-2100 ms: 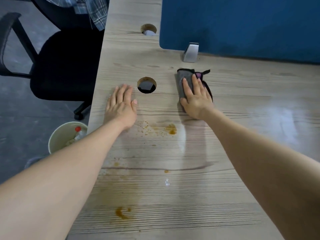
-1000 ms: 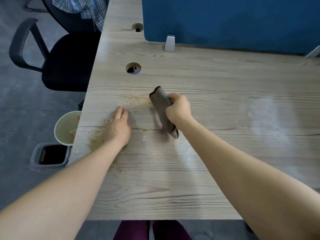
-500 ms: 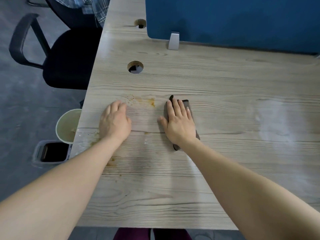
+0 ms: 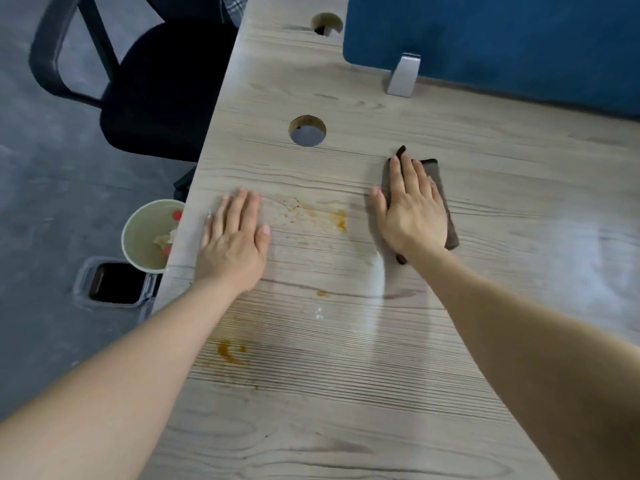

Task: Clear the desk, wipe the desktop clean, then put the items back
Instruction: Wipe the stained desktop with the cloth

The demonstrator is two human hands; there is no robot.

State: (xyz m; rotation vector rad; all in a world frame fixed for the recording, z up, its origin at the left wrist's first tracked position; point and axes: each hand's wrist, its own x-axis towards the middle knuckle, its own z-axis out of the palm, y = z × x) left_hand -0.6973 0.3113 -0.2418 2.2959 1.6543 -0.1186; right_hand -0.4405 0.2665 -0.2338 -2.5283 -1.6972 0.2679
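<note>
A light wood-grain desktop [image 4: 346, 393] fills the view. My right hand [image 4: 412, 213] lies flat, fingers straight, pressing a folded dark grey cloth [image 4: 446, 206] onto the desk; most of the cloth is hidden under the palm. My left hand [image 4: 232, 244] rests flat on the desk near its left edge. Between the hands is an orange-brown stain [image 4: 322, 216]. A second curved orange stain [image 4: 230, 351] sits nearer me, and a small spot [image 4: 322, 293] lies in between. A wet streak [image 4: 379, 282] runs toward me from the cloth.
A round cable hole [image 4: 307, 130] is beyond the hands, another [image 4: 327, 24] farther back. A blue divider panel [image 4: 502, 39] with a metal bracket [image 4: 403, 76] bounds the back. Left of the desk: a black office chair [image 4: 162, 88], a pale bin [image 4: 149, 237] holding rubbish, and a floor socket box [image 4: 116, 282].
My right hand with the cloth has slid away from me and to the right, past the stain. The left hand stays flat by the left edge. The view has tilted closer.
</note>
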